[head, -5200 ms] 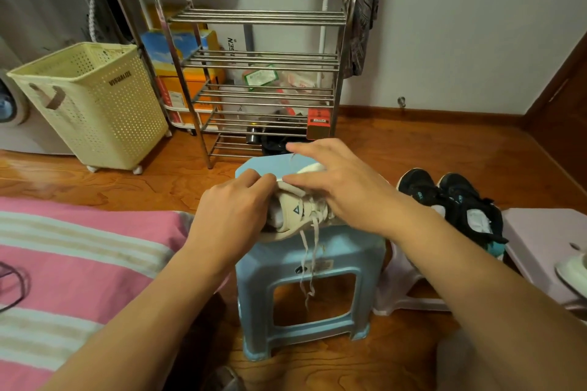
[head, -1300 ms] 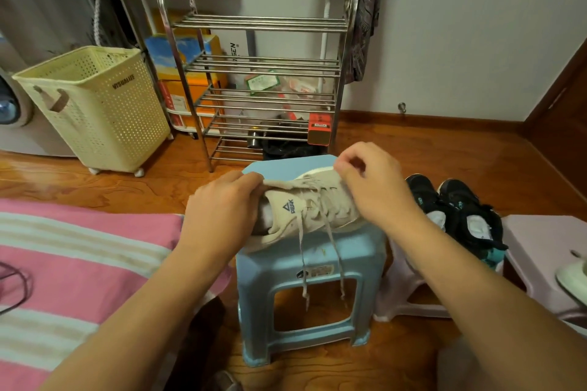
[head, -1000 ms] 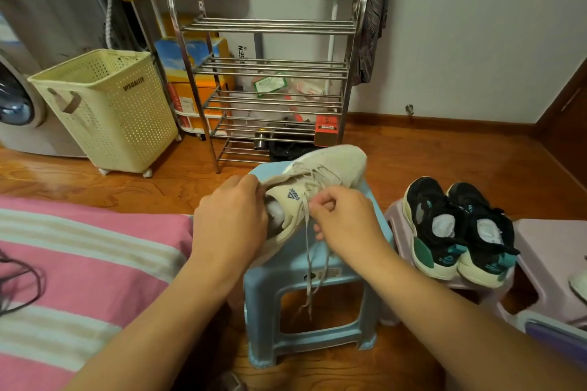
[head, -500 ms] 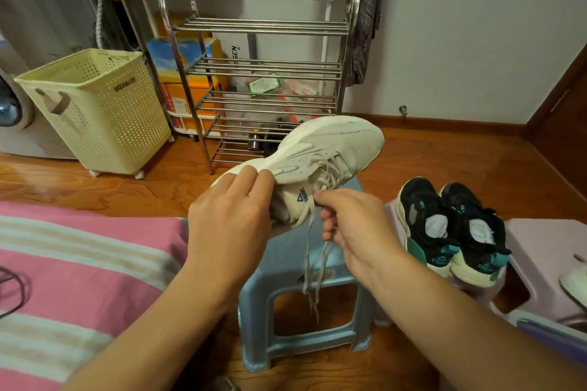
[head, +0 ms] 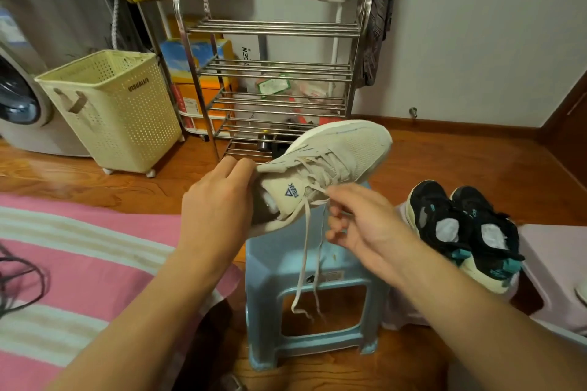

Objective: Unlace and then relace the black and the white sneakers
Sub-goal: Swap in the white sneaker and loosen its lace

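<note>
Broadly, room: wooden floor (head: 444, 162) under a white wall; the blue stool (head: 311, 267) serves as landmark for all places below.
Bed: pink striped cover (head: 79, 263), left of the stool.
Rack: metal shelf rack (head: 270, 79) behind the stool, a cream laundry basket (head: 117, 111) further left of it.
Second seat: pale stool (head: 559, 270) right of the blue one.
Black sneakers: pair (head: 460, 225) side by side, just right of the blue stool, on the pale seat's edge; laces not worked yet, by my judgement.
White sneaker: shoe (head: 327, 165) held in the air above the stool top, toe tilted up and away.
Left hand: hand (head: 219, 203) grips the heel collar, fingers curled over it.
Right hand: hand (head: 359, 219) pinches a lace near the tongue.
Laces: two loose ends (head: 305, 263) hang down in front of the stool.
Handling: light shoe with a soft mesh upper that will likely give under pressure; hold the firmer heel. Laces limp, thin; best pinched close to the eyelet.
</note>
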The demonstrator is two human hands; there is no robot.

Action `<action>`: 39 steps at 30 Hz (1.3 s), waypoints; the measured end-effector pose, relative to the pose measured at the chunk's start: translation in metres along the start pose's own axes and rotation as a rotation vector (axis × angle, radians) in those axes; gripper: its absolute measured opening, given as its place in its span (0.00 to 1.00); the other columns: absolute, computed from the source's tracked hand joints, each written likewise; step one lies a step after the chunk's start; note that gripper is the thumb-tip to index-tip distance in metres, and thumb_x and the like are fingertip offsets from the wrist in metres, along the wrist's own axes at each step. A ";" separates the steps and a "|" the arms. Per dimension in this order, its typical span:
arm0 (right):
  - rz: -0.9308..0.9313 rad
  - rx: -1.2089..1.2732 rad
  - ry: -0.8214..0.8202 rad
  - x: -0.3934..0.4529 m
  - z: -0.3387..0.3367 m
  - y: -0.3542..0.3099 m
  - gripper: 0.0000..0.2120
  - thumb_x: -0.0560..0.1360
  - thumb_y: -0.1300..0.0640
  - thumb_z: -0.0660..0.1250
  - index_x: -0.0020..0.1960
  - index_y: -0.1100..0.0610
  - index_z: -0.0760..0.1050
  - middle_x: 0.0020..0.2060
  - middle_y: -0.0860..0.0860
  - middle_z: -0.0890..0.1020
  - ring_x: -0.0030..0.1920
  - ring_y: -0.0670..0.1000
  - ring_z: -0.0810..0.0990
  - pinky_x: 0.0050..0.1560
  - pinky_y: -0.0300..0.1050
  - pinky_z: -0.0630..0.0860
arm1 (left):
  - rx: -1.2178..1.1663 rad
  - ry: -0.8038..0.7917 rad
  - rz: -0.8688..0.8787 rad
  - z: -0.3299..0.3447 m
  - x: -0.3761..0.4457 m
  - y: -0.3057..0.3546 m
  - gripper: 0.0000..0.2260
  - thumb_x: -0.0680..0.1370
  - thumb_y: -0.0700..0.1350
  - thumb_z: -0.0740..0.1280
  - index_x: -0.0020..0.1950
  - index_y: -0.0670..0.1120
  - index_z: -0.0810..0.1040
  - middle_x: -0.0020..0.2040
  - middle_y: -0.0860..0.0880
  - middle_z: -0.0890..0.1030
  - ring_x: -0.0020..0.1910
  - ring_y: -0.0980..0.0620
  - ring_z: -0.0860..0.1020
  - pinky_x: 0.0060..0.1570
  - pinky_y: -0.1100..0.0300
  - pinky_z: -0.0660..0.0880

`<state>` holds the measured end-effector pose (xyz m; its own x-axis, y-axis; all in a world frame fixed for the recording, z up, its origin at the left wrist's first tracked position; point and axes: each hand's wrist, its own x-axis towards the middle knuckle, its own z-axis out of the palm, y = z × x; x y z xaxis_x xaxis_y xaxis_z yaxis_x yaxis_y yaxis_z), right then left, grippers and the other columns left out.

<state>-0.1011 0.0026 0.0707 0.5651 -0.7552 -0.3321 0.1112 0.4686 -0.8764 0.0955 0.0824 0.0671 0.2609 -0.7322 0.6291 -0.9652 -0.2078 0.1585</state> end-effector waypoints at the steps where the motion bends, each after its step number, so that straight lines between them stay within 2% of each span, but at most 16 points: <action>1: -0.081 -0.149 0.057 0.001 0.001 0.005 0.07 0.78 0.54 0.70 0.49 0.58 0.77 0.33 0.50 0.75 0.31 0.47 0.74 0.35 0.45 0.78 | -0.003 -0.001 -0.017 0.002 -0.001 0.002 0.04 0.77 0.38 0.71 0.45 0.44 0.76 0.38 0.49 0.74 0.31 0.43 0.72 0.29 0.59 0.58; 4: -0.304 -0.448 0.153 0.007 0.005 0.017 0.05 0.77 0.55 0.73 0.50 0.54 0.80 0.37 0.49 0.80 0.38 0.47 0.79 0.43 0.44 0.81 | 0.000 0.011 -0.019 0.004 -0.004 0.005 0.06 0.76 0.38 0.72 0.45 0.44 0.76 0.38 0.49 0.74 0.30 0.43 0.73 0.29 0.60 0.57; 6: -0.352 -0.463 0.153 0.009 0.004 0.017 0.03 0.77 0.59 0.71 0.47 0.53 0.83 0.39 0.48 0.83 0.40 0.46 0.79 0.46 0.43 0.79 | 0.011 0.024 -0.018 0.005 -0.004 0.003 0.05 0.76 0.38 0.72 0.45 0.44 0.76 0.38 0.49 0.74 0.31 0.42 0.73 0.29 0.59 0.57; 10: -0.159 0.001 -0.149 0.003 0.001 0.004 0.07 0.75 0.63 0.67 0.42 0.60 0.84 0.43 0.53 0.85 0.52 0.51 0.79 0.63 0.47 0.73 | 0.038 -0.017 -0.084 0.011 -0.001 -0.017 0.07 0.76 0.37 0.69 0.46 0.45 0.73 0.40 0.47 0.73 0.33 0.36 0.74 0.28 0.56 0.60; 12: -0.082 0.266 -0.280 -0.002 -0.001 -0.001 0.09 0.76 0.63 0.63 0.38 0.62 0.75 0.37 0.57 0.81 0.53 0.56 0.80 0.71 0.54 0.69 | 0.027 -0.052 -0.095 0.017 0.000 -0.024 0.06 0.76 0.37 0.67 0.47 0.46 0.71 0.40 0.46 0.73 0.35 0.36 0.75 0.29 0.53 0.63; 15: -0.083 0.280 -0.415 -0.008 -0.011 -0.009 0.10 0.77 0.62 0.65 0.39 0.60 0.68 0.24 0.52 0.68 0.32 0.52 0.78 0.61 0.52 0.75 | -0.027 -0.075 -0.158 0.025 0.004 -0.033 0.08 0.77 0.38 0.65 0.44 0.48 0.68 0.40 0.47 0.74 0.38 0.36 0.75 0.33 0.52 0.64; 17: -0.010 -0.049 -0.543 -0.012 -0.026 -0.022 0.09 0.76 0.59 0.71 0.46 0.64 0.74 0.24 0.52 0.71 0.23 0.46 0.70 0.43 0.40 0.79 | -0.031 -0.063 -0.227 0.026 0.007 -0.048 0.10 0.78 0.38 0.64 0.42 0.50 0.65 0.39 0.47 0.74 0.39 0.36 0.75 0.34 0.51 0.64; 19: 0.053 -0.306 -0.611 -0.013 -0.045 -0.034 0.10 0.74 0.60 0.73 0.51 0.64 0.79 0.30 0.57 0.78 0.21 0.43 0.68 0.27 0.32 0.71 | 0.016 -0.054 -0.261 0.026 0.009 -0.067 0.08 0.78 0.39 0.63 0.43 0.48 0.67 0.39 0.45 0.75 0.40 0.36 0.76 0.34 0.51 0.64; 21: 0.024 -0.300 -0.584 -0.013 -0.057 -0.039 0.12 0.70 0.57 0.79 0.50 0.62 0.82 0.33 0.58 0.79 0.21 0.43 0.70 0.27 0.33 0.71 | 0.053 -0.054 -0.275 0.026 0.008 -0.077 0.04 0.79 0.40 0.63 0.45 0.47 0.71 0.40 0.44 0.76 0.41 0.35 0.77 0.34 0.51 0.65; 24: -0.015 -0.087 -0.553 -0.009 -0.055 -0.035 0.15 0.70 0.55 0.79 0.52 0.60 0.81 0.35 0.57 0.78 0.28 0.49 0.76 0.36 0.48 0.81 | 0.046 -0.046 -0.266 0.030 0.008 -0.070 0.07 0.81 0.43 0.62 0.44 0.48 0.69 0.39 0.46 0.73 0.40 0.36 0.76 0.33 0.51 0.64; 25: 0.053 -0.178 -0.558 -0.010 -0.050 -0.032 0.13 0.75 0.56 0.74 0.55 0.61 0.78 0.35 0.57 0.77 0.29 0.50 0.76 0.36 0.50 0.82 | 0.046 -0.033 -0.259 0.029 0.008 -0.066 0.07 0.81 0.43 0.63 0.43 0.49 0.68 0.39 0.46 0.72 0.39 0.37 0.76 0.33 0.51 0.63; 28: 0.444 -0.957 -0.643 -0.019 -0.049 -0.017 0.10 0.85 0.57 0.57 0.61 0.61 0.73 0.34 0.54 0.76 0.24 0.47 0.72 0.26 0.41 0.77 | 0.087 0.021 -0.254 0.021 0.009 -0.071 0.03 0.80 0.41 0.63 0.46 0.46 0.72 0.42 0.44 0.75 0.39 0.36 0.76 0.32 0.51 0.63; 31: 0.610 -1.232 -0.601 -0.022 -0.058 -0.003 0.10 0.85 0.56 0.55 0.58 0.56 0.75 0.33 0.52 0.78 0.24 0.48 0.74 0.26 0.42 0.75 | 0.165 0.097 -0.248 0.008 0.009 -0.083 0.05 0.78 0.40 0.64 0.52 0.44 0.77 0.45 0.42 0.77 0.40 0.35 0.77 0.31 0.51 0.63; 33: 0.324 -1.179 -0.357 -0.014 -0.054 -0.002 0.09 0.84 0.54 0.59 0.53 0.54 0.78 0.35 0.53 0.81 0.30 0.51 0.79 0.33 0.45 0.76 | 0.168 0.136 -0.165 0.001 0.011 -0.080 0.07 0.78 0.41 0.63 0.53 0.45 0.79 0.45 0.43 0.78 0.42 0.37 0.76 0.30 0.52 0.64; 36: -0.339 -1.034 0.025 -0.002 -0.028 -0.006 0.07 0.82 0.58 0.64 0.50 0.52 0.81 0.40 0.47 0.84 0.35 0.46 0.81 0.42 0.44 0.79 | 0.110 0.127 0.020 -0.005 0.012 -0.057 0.08 0.78 0.42 0.63 0.54 0.45 0.80 0.46 0.45 0.78 0.43 0.40 0.76 0.30 0.51 0.68; 39: -0.731 -0.961 0.131 -0.002 -0.007 -0.013 0.04 0.79 0.57 0.69 0.52 0.49 0.81 0.43 0.43 0.81 0.42 0.44 0.79 0.44 0.36 0.77 | 0.064 0.025 0.197 -0.006 0.004 -0.023 0.09 0.77 0.44 0.64 0.55 0.45 0.80 0.48 0.46 0.79 0.45 0.43 0.76 0.31 0.48 0.73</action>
<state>-0.1094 -0.0046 0.0802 0.5295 -0.7658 0.3650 -0.3140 -0.5766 -0.7542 0.1192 0.0882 0.0708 0.0661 -0.7466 0.6620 -0.9944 -0.1038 -0.0177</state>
